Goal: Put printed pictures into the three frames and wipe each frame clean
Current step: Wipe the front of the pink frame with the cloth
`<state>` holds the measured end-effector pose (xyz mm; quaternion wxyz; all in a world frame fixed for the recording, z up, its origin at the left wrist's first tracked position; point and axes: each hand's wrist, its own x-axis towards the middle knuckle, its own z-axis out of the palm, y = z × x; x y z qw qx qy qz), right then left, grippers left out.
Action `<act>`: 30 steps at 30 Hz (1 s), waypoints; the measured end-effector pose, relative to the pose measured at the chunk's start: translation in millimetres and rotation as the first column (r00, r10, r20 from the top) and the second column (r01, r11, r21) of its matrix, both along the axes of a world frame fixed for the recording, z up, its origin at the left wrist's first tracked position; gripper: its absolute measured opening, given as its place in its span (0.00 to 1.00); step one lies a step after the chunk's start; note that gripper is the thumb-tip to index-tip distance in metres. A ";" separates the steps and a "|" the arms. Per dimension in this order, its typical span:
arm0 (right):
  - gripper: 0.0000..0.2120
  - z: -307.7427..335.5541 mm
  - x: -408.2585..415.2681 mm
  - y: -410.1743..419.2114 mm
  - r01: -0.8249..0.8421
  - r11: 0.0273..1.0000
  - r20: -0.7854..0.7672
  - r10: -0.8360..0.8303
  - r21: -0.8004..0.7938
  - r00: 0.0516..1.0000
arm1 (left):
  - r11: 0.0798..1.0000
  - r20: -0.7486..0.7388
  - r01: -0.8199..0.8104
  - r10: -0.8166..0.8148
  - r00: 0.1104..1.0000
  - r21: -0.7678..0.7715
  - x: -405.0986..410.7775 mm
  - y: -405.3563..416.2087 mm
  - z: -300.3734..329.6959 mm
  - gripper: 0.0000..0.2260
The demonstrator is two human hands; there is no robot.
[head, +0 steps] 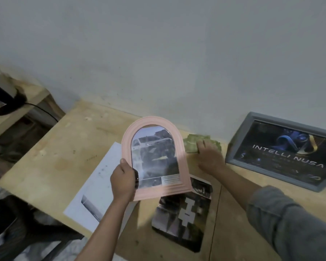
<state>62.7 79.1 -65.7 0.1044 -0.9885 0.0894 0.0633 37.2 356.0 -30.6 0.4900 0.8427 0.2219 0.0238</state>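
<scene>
**Pink frame held up, cloth under the other hand**

Pink arched frame (154, 159) raised above the middle of the wooden table (51, 147), tilted a little, with a printed picture already behind its arched window.

Far left: a dark, blurred object (2, 98) on a lower wooden surface, with a black cable trailing from it; too smeared to identify.

Left of centre: a white printed sheet (94, 193) flat on the table, mostly blank with a grey strip of print near its lower edge, partly hidden behind the left forearm.

Left hand (123, 181) gripping the frame's lower left edge, thumb on the front face, the other fingers curled round behind, a dark band just visible at the rim there.

Below the frame: a dark glossy print (183, 215) lying flat on the table, a pale cross-like shape in its middle, its upper corner tucked under the frame's bottom edge in this view.

Right of the frame: a crumpled green cloth (191, 142) on the table close to the wall. Right hand (210, 157) palm down on it, fingertips bent onto the fabric; a firm grasp or a mere touch cannot be told. Grey sleeve (290, 219) on that arm.

Far right: grey rectangular frame (233, 149) flat on the table by the wall, holding a dark poster lettered "INTELLI NUSA".
</scene>
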 end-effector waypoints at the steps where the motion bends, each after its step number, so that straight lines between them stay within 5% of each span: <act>1: 0.23 -1.1 7.3 -1.6 -0.036 0.995 -0.012 0.035 -0.090 0.999 | 1.000 0.004 0.001 -0.002 1.000 0.027 2.4 1.3 0.8 0.31; 6: 0.22 -14.0 39.6 -5.3 -0.192 0.944 -0.191 0.143 -0.267 0.971 | 0.999 -0.054 -0.014 0.016 0.998 0.042 12.9 8.0 -4.4 0.26; 12: 0.16 -9.0 56.6 -5.2 -0.248 0.863 -0.194 0.178 -0.440 0.965 | 0.999 -0.064 -0.005 0.003 0.998 -0.037 18.4 13.3 -17.1 0.30; 14: 0.13 -3.6 60.0 -8.7 -0.167 0.933 -0.127 0.133 -0.318 0.983 | 1.000 -0.051 0.006 -0.006 0.999 -0.014 17.2 14.3 -19.7 0.31; 17: 0.08 12.4 57.4 -14.5 -0.017 0.987 -0.041 0.024 0.160 0.999 | 1.000 -0.040 -0.006 0.006 0.999 0.004 12.0 11.2 -17.8 0.28; 20: 0.07 51.0 39.0 -17.2 0.112 0.888 -0.009 -0.120 0.446 0.993 | 0.999 0.008 -0.002 0.002 1.000 0.053 1.0 0.4 -4.1 0.23; 24: 0.22 115.0 -7.0 -28.2 0.105 0.624 0.098 -0.282 0.774 0.954 | 0.991 0.071 0.074 -0.083 0.994 0.111 -27.2 -29.9 14.4 0.22; 26: 0.23 137.8 -32.7 -31.8 -0.001 0.555 0.208 -0.310 0.832 0.928 | 0.991 0.073 0.101 -0.107 0.992 0.091 -44.4 -53.4 19.6 0.23; 30: 0.16 147.1 -76.4 -45.8 -0.041 0.662 0.261 -0.237 0.748 0.936 | 0.988 0.034 0.149 -0.148 0.988 -0.028 -87.5 -109.1 22.5 0.25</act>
